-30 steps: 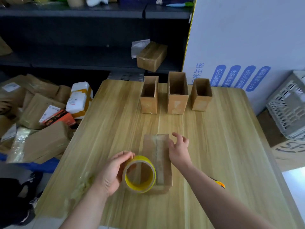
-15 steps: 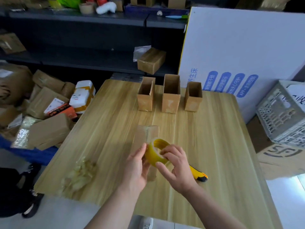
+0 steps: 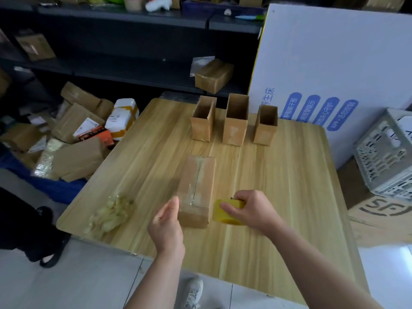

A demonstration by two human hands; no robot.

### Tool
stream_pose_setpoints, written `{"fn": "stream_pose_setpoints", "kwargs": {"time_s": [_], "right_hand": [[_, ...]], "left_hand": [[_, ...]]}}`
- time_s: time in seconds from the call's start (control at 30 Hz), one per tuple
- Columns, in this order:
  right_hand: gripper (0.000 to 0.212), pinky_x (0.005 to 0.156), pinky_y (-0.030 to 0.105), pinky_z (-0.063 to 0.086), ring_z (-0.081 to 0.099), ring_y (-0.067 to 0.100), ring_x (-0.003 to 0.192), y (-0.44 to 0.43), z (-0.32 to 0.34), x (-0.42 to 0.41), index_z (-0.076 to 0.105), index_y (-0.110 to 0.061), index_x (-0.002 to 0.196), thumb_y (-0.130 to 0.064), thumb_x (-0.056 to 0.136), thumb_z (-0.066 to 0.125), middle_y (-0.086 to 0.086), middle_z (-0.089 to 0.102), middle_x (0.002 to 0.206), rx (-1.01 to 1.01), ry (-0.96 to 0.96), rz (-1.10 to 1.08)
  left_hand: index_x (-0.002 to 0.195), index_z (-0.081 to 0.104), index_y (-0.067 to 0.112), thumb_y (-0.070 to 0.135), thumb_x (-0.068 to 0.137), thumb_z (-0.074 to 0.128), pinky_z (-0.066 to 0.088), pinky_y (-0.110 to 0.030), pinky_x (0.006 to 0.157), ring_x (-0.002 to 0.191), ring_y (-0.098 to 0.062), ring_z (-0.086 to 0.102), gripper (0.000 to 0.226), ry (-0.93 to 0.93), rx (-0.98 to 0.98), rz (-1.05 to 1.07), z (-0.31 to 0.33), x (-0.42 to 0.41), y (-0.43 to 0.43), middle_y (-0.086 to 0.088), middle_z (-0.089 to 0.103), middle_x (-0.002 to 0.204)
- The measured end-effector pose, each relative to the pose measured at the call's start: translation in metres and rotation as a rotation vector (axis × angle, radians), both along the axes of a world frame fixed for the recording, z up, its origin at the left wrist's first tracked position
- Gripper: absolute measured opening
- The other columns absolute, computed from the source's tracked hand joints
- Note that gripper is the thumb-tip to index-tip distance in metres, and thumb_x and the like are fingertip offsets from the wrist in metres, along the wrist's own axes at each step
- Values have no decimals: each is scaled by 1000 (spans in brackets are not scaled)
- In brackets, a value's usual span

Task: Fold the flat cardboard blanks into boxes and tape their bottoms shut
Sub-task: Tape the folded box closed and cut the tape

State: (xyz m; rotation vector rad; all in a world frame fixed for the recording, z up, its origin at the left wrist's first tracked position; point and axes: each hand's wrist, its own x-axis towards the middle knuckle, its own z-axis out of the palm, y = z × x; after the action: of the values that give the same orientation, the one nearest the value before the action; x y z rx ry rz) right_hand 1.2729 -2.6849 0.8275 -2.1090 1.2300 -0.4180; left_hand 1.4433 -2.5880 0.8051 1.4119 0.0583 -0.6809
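A folded cardboard box (image 3: 197, 188) lies bottom-up on the wooden table (image 3: 289, 186), a strip of clear tape along its seam. My right hand (image 3: 249, 208) grips a yellow tape roll (image 3: 227, 211) just right of the box's near end. My left hand (image 3: 166, 221) hovers at the box's near left corner, fingers relaxed and holding nothing. Three finished boxes stand open-topped in a row farther back: left (image 3: 202, 124), middle (image 3: 236, 121), right (image 3: 266, 127).
A wad of used clear tape (image 3: 110, 214) lies near the table's left front corner. Parcels are piled on the floor at left (image 3: 73, 139). A white panel (image 3: 334, 63) and a grey crate (image 3: 385, 157) stand at right. Dark shelves run behind.
The tape roll passed from my left hand to my right and moved to the right of the box. My left hand let go and drew back to the box's left corner.
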Motion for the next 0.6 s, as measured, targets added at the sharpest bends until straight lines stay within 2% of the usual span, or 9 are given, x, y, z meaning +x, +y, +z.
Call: {"fn": "stream_pose_setpoints", "kwargs": {"time_s": [0.2,0.27,0.43,0.6], "right_hand": [[54,50,30,32,34,14,52,-14,-1,18,50,-4,61,-51,80,67,0,38,56,-17,115,6],[54,50,30,31,32,15,52,-17,-6,24,43,-9,57,-52,79,67,-1,35,55,-7,144,0],[53,49,29,32,33,15,52,-21,-13,30,40,-13,55,-53,78,67,-2,35,55,3,207,2],[53,49,29,32,34,15,51,-26,-19,34,37,-16,52,-52,78,67,-2,36,53,14,244,25]], "left_hand": [[109,70,10,19,86,72,44,-12,81,102,-7,64,25,30,-26,-6,-24,18,-10,2,68,113],[110,70,9,19,86,71,45,-13,82,98,-5,66,27,60,-35,-6,-32,22,-13,1,71,107],[89,74,19,19,84,74,47,-17,84,98,-8,68,5,142,-13,5,-46,23,-18,5,74,94],[89,73,17,17,84,74,47,-23,88,100,-13,68,6,188,-2,36,-56,24,-19,1,73,94]]}}
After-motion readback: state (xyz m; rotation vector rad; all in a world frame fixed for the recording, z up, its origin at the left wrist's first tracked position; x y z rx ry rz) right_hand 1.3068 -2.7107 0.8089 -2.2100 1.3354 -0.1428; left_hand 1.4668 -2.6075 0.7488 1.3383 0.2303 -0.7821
